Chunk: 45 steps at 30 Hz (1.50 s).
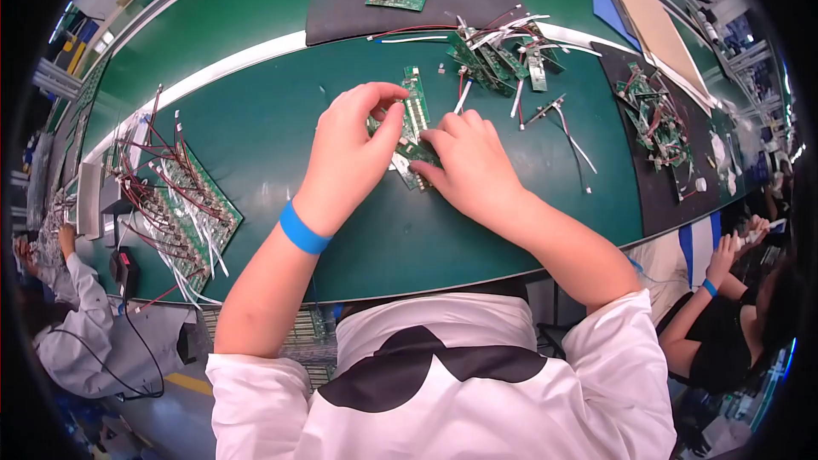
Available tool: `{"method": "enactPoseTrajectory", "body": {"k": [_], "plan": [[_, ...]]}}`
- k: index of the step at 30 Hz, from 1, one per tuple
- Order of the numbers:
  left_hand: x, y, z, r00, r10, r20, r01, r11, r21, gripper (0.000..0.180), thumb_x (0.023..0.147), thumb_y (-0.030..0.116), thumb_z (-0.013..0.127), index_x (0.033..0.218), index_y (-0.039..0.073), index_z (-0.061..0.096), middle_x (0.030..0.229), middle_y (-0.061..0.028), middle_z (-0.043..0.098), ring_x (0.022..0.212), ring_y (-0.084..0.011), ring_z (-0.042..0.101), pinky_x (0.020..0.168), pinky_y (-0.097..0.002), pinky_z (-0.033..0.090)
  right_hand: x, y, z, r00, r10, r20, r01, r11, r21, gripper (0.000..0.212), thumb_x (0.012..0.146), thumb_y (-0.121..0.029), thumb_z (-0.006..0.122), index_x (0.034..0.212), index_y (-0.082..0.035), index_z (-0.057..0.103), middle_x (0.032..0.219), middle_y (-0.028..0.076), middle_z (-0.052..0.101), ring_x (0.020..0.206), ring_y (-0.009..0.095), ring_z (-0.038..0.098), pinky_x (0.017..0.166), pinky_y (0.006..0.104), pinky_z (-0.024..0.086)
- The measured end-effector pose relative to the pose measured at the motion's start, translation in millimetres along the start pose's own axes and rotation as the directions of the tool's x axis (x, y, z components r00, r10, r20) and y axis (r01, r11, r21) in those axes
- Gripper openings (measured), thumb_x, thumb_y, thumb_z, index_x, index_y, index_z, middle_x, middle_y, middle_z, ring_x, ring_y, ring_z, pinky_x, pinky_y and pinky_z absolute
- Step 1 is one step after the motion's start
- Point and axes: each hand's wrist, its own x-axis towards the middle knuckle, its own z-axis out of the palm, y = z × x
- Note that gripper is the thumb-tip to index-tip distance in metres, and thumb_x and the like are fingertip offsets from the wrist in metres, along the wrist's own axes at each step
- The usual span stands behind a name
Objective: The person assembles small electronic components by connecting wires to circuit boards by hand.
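My left hand (354, 145) and my right hand (467, 162) meet over a long green circuit board (415, 106) that lies on the green table mat (256, 136). The left thumb and forefinger pinch the board's near left edge, a blue band on that wrist. The right fingers press a smaller green board piece (417, 153) against the long board's lower end. Much of both boards is hidden under my hands.
A heap of wired green boards (175, 204) lies at the left. More boards with white and red leads (498, 51) sit behind my hands, another pile (656, 119) on a black mat to the right. Other people sit at both sides.
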Motion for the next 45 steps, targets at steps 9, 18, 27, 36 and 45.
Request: {"method": "enactPoseTrajectory", "body": {"k": [9,18,27,36,45], "plan": [[-14.1,-12.6,-4.4,0.979,-0.194,0.069,0.192,0.981,0.037,0.013,0.081,0.012,0.063,0.084,0.000,0.060,0.069,-0.0029,0.056,0.055,-0.0071,0.048,0.050,-0.0213,0.039,11.2,19.7,-10.3,0.989,0.056,-0.135,-0.016,0.961,0.277,0.011,0.077,-0.012,0.065,0.079,-0.005,0.057,0.071,0.008,0.058,0.072,0.026,0.055,0.071,0.0361,0.040],[-19.6,-7.0,2.1,0.765,-0.360,0.533,0.633,0.569,-0.524,0.026,0.095,0.019,0.046,0.086,-0.003,0.057,0.075,-0.0072,0.060,0.059,-0.0114,0.057,0.057,-0.0225,0.046,-0.3,12.0,-2.7,0.943,-0.186,-0.275,0.250,0.943,0.221,0.021,0.071,0.002,0.066,0.089,-0.003,0.058,0.069,0.008,0.056,0.060,0.026,0.053,0.054,0.0326,0.042],[-21.4,-4.4,0.0,0.744,-0.451,0.493,0.658,0.624,-0.422,0.030,0.090,0.023,0.055,0.071,0.001,0.057,0.060,-0.0045,0.056,0.050,-0.0118,0.053,0.048,-0.0245,0.043,9.0,31.3,-4.2,0.906,0.256,-0.338,-0.090,0.895,0.436,0.009,0.083,-0.006,0.061,0.087,0.001,0.057,0.066,0.012,0.060,0.052,0.022,0.059,0.047,0.0312,0.045],[-9.0,-8.6,-8.6,0.921,0.367,0.132,-0.370,0.929,0.000,0.041,0.061,0.017,0.079,0.099,0.009,0.063,0.095,-0.0069,0.059,0.079,-0.0233,0.057,0.068,-0.0336,0.046,4.9,20.2,-37.7,0.864,0.303,0.401,-0.497,0.391,0.775,0.017,0.086,-0.013,0.059,0.088,0.003,0.064,0.072,0.003,0.063,0.057,0.005,0.053,0.051,0.0221,0.044],[-13.9,-5.2,-1.6,0.765,0.396,0.508,-0.375,0.915,-0.148,0.019,0.070,0.007,0.070,0.087,0.005,0.060,0.083,-0.0065,0.058,0.070,-0.0252,0.055,0.065,-0.0344,0.043,-2.4,26.4,-21.6,0.911,0.040,0.410,-0.349,0.603,0.718,0.015,0.086,-0.011,0.059,0.089,0.003,0.063,0.076,0.005,0.064,0.071,0.008,0.057,0.065,0.0248,0.047]]}}
